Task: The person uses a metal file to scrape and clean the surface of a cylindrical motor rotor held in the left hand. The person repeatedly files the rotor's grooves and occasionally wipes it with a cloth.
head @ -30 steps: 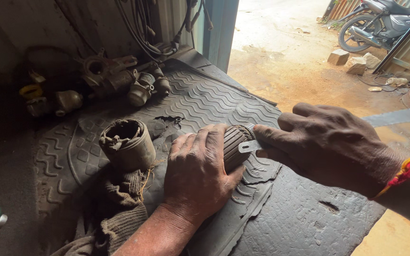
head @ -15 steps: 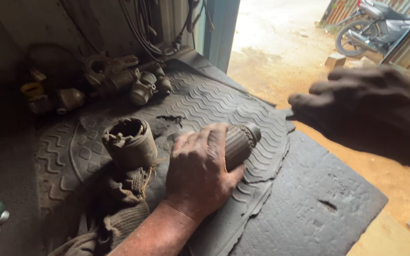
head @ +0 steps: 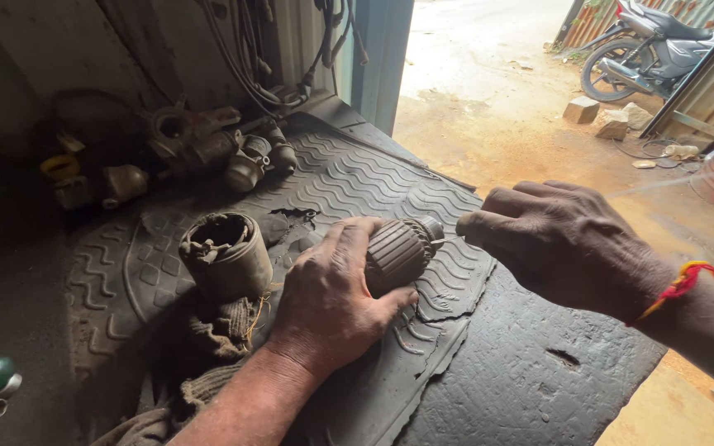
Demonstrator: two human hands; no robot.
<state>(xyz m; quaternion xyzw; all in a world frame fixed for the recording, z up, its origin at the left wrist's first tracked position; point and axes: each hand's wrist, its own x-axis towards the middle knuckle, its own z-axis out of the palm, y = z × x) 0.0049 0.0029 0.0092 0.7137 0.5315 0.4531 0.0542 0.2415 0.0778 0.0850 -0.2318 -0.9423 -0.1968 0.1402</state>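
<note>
Returning from its raised position, right hand (head: 568, 248) pinches a thin tool at the rotor (head: 398, 252), which left hand (head: 332, 301) clasps; slippage risks gouging.

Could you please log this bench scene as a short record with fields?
left hand: grips the ribbed rotor, lying on its side
right hand: closed, at the rotor's shaft end; what it pinches cannot be told
surface: black rubber mat, torn
beside left hand: cylindrical housing, upright, on a rag
back: metal parts
outside: motorcycle
</note>
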